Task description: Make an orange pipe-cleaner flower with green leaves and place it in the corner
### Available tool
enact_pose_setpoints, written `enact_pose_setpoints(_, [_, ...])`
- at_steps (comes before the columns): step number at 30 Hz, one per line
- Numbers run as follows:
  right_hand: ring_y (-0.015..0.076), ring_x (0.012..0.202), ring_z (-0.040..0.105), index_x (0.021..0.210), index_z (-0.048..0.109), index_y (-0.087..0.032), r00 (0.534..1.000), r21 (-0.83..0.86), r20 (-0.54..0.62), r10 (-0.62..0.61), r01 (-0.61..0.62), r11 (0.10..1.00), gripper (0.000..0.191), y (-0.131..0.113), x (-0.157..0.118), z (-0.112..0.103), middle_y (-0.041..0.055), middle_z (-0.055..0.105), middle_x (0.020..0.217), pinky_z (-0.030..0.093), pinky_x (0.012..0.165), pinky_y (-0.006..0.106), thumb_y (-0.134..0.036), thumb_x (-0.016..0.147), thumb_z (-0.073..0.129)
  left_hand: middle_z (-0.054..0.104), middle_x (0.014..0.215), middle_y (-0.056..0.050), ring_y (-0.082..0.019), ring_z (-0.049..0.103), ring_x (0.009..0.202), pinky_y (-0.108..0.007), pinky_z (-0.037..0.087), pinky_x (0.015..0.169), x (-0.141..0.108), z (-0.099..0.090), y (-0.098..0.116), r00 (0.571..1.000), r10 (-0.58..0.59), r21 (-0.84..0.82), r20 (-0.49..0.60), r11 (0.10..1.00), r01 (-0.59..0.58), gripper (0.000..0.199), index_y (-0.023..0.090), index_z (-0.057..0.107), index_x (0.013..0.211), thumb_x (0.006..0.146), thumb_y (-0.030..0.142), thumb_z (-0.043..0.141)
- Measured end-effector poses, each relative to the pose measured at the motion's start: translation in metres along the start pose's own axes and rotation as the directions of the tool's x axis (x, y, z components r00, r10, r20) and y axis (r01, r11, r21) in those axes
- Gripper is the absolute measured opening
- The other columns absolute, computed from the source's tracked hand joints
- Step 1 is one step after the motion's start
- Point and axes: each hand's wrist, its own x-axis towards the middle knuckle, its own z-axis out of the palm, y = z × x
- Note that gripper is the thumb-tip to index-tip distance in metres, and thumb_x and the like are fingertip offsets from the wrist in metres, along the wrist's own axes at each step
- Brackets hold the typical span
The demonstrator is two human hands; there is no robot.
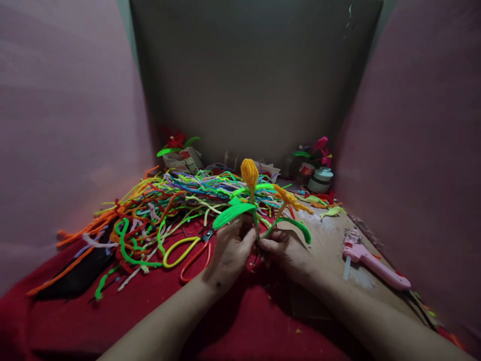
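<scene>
My left hand (233,246) pinches the green stem of a pipe-cleaner flower, whose yellow-orange bud (250,173) stands upright above my fingers. A broad green leaf (233,214) leans out to the left from that stem. Close against it, my right hand (284,249) is closed on the lower stem of a second piece, with an open orange blossom (290,198) and a curved green leaf (298,228). Both stems meet between my fingertips, so where they touch is partly hidden. Scissors (199,249) with one yellow and one red handle lie just left of my left hand.
Many colored pipe cleaners (195,188) are heaped at the back and left. A pink glue gun (376,260) lies on a brown board (326,250) at right. Behind stand a pale jar (320,179), red flowers (176,139) and pink flowers (322,148). Red cloth (233,321) covers the table.
</scene>
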Motion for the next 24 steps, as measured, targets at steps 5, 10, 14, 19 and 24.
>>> enact_pose_setpoints(5, [0.0092,0.044,0.049,0.058,0.064,-0.015,0.999,-0.022,-0.045,-0.012,0.011,1.0,0.023,-0.001,0.003,-0.002,-0.0001,0.06,0.051,0.035,0.047,0.022,-0.035,0.066,0.068,0.061,0.069,0.002,-0.01,0.055,0.063,-0.018,0.044,0.06,-0.004,-0.002,0.007,0.995,0.098,0.018,-0.029,0.995,-0.098,0.005,0.018,0.06,0.076,0.078,0.022,0.058])
enact_pose_setpoints(10, [0.0111,0.043,0.049,0.053,0.059,-0.018,0.995,-0.107,-0.048,-0.086,0.081,0.991,0.019,0.006,0.005,-0.006,-0.002,0.056,0.047,0.036,0.046,0.024,-0.027,0.07,0.062,0.057,0.058,0.004,-0.008,0.052,0.052,-0.017,0.041,0.05,-0.006,0.004,0.015,0.994,-0.012,-0.095,0.113,0.995,0.023,0.01,0.018,0.059,0.066,0.076,0.019,0.058])
enact_pose_setpoints(14, [0.0114,0.042,0.048,0.053,0.059,-0.019,0.991,-0.162,-0.047,-0.122,0.113,0.98,0.017,0.01,0.003,-0.006,-0.0024,0.056,0.047,0.035,0.043,0.023,-0.019,0.069,0.057,0.063,0.066,0.003,-0.011,0.057,0.061,-0.02,0.044,0.06,-0.005,0.009,0.013,0.99,-0.003,-0.029,0.142,1.0,0.007,0.007,0.019,0.063,0.071,0.077,0.019,0.058])
enact_pose_setpoints(19, [0.011,0.04,0.049,0.058,0.063,-0.018,0.997,-0.063,0.033,-0.065,0.067,0.996,0.018,0.009,0.002,-0.003,-0.0014,0.056,0.045,0.035,0.041,0.023,-0.025,0.072,0.056,0.063,0.066,0.0,-0.01,0.055,0.057,-0.021,0.044,0.06,-0.008,0.008,0.012,0.976,0.166,0.092,0.139,0.979,-0.18,0.013,0.018,0.065,0.077,0.082,0.021,0.054])
enact_pose_setpoints(24, [0.0095,0.038,0.049,0.069,0.067,-0.017,0.999,0.088,0.033,-0.042,0.039,0.995,0.015,0.013,0.005,-0.004,-0.0007,0.059,0.048,0.035,0.039,0.021,-0.031,0.072,0.061,0.059,0.059,0.001,-0.009,0.055,0.052,-0.017,0.043,0.053,-0.015,0.005,0.017,0.966,0.192,0.04,0.176,0.979,-0.201,0.013,0.016,0.065,0.08,0.084,0.02,0.053])
